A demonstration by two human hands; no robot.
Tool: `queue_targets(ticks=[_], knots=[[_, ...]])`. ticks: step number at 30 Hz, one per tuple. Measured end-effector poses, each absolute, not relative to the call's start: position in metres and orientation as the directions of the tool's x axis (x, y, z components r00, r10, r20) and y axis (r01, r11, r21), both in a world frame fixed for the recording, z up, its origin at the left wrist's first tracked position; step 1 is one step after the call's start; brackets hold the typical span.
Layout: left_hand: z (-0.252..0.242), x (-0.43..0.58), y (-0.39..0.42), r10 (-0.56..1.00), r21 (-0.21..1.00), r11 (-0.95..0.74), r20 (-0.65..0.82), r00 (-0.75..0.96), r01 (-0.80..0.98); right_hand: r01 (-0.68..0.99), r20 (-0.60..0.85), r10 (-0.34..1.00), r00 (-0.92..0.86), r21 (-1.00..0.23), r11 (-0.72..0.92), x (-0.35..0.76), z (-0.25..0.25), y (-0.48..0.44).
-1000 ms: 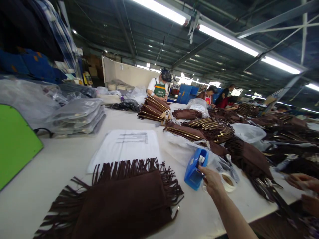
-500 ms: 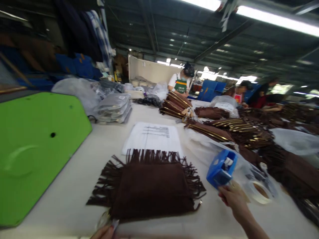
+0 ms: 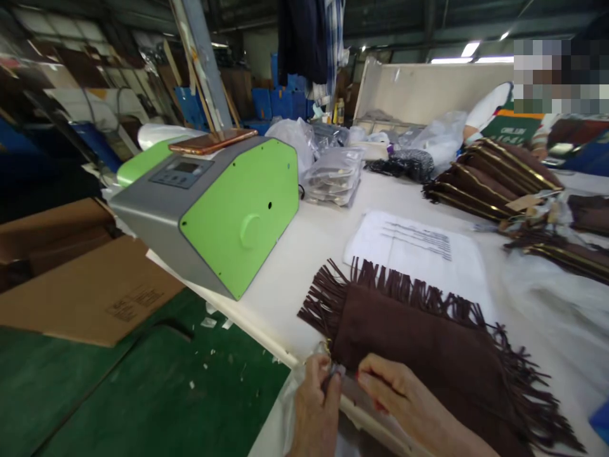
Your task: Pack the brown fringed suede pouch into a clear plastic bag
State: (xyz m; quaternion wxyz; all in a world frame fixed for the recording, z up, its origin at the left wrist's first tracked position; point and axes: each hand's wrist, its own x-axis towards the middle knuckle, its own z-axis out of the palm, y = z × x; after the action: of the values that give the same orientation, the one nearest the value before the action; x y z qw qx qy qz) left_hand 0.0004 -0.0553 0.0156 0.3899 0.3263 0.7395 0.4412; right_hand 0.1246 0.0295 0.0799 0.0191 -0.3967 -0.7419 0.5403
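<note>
A dark brown fringed bag (image 3: 409,330) lies flat at the table's front edge. Close to its near left corner, my left hand (image 3: 314,406) is closed in a pinch on a small clear plastic piece (image 3: 337,369). A bit of gold-coloured metal shows just above those fingers. My right hand (image 3: 404,393) is over the bag's near edge, just right of the left hand, with thumb and fingers pressed together. Whatever sits in that pinch is too small to make out. Behind the bag lies a white printed sheet or bag (image 3: 419,244), partly under the fringe.
A green and grey machine (image 3: 238,222) stands at the left, with a phone (image 3: 214,142) on top. Beyond are bagged flat items (image 3: 335,178) and stacked brown pieces with gold zips (image 3: 495,178). A blue tape dispenser (image 3: 600,416) shows at the right edge. One co-worker stands across the table.
The view has swung left. My right hand has left the blue tape dispenser and come over beside my left hand at the bag's corner. The left hand still pinches there.
</note>
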Motion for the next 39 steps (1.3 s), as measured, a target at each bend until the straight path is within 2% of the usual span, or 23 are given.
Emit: queue_targets(ticks=[4, 7, 9, 11, 13, 14, 16, 19, 21, 23, 25, 27, 32, 36, 39], knots=[[0.002, 0.008, -0.061, 0.829, 0.925, 0.322, -0.173, -0.533, 0.201, 0.608, -0.413, 0.601, -0.684, -0.778, 0.157, 0.108, 0.065, 0.032], [-0.014, 0.013, -0.064, 0.822, 0.9, 0.225, 0.031, -0.569, 0.374, 0.655, -0.432, 0.615, -0.66, -0.732, 0.189, 0.105, 0.061, 0.035], [-0.022, 0.012, -0.065, 0.814, 0.814, 0.121, 0.245, -0.526, 0.568, 0.685, -0.453, 0.615, -0.646, -0.699, 0.205, 0.102, 0.061, 0.037], [-0.025, 0.009, -0.064, 0.799, 0.671, 0.029, 0.43, -0.421, 0.741, 0.705, -0.467, 0.612, -0.638, -0.674, 0.22, 0.098, 0.062, 0.039], [-0.027, 0.006, -0.063, 0.79, 0.555, -0.002, 0.511, -0.339, 0.832, 0.708, -0.472, 0.607, -0.639, -0.669, 0.225, 0.095, 0.064, 0.041], [-0.027, 0.005, -0.063, 0.794, 0.534, 0.005, 0.512, -0.328, 0.846, 0.707, -0.476, 0.601, -0.642, -0.671, 0.223, 0.094, 0.064, 0.043], [-0.026, 0.005, -0.063, 0.809, 0.57, 0.042, 0.463, -0.363, 0.821, 0.704, -0.49, 0.586, -0.646, -0.679, 0.208, 0.093, 0.065, 0.046], [-0.019, 0.005, -0.062, 0.861, 0.76, 0.117, 0.243, -0.447, 0.639, 0.699, -0.5, 0.576, -0.647, -0.691, 0.185, 0.095, 0.065, 0.05], [-0.007, 0.004, -0.059, 0.864, 0.888, 0.241, -0.012, -0.503, 0.393, 0.695, -0.5, 0.582, -0.641, -0.701, 0.164, 0.098, 0.065, 0.051], [0.007, 0.002, -0.054, 0.797, 0.925, 0.38, -0.322, -0.511, 0.01, 0.69, -0.502, 0.593, -0.629, -0.712, 0.13, 0.102, 0.065, 0.048], [0.021, 0.0, -0.048, 0.71, 0.832, 0.45, -0.554, -0.436, -0.325, 0.685, -0.489, 0.634, -0.599, -0.723, 0.088, 0.106, 0.062, 0.041], [0.033, 0.0, -0.044, 0.659, 0.74, 0.468, -0.657, -0.367, -0.484, 0.685, -0.449, 0.707, -0.547, -0.726, 0.069, 0.108, 0.057, 0.029], [0.048, -0.002, -0.04, 0.549, 0.52, 0.489, -0.807, -0.216, -0.701, 0.671, -0.309, 0.864, -0.398, -0.74, 0.045, 0.106, 0.038, -0.003], [0.048, -0.002, -0.039, 0.501, 0.428, 0.509, -0.853, -0.148, -0.747, 0.536, -0.288, 0.891, -0.35, -0.842, -0.062, 0.101, 0.028, -0.017], [0.048, -0.002, -0.037, 0.476, 0.373, 0.511, -0.873, -0.106, -0.774, 0.488, -0.294, 0.9, -0.322, -0.866, -0.109, 0.098, 0.024, -0.02]])
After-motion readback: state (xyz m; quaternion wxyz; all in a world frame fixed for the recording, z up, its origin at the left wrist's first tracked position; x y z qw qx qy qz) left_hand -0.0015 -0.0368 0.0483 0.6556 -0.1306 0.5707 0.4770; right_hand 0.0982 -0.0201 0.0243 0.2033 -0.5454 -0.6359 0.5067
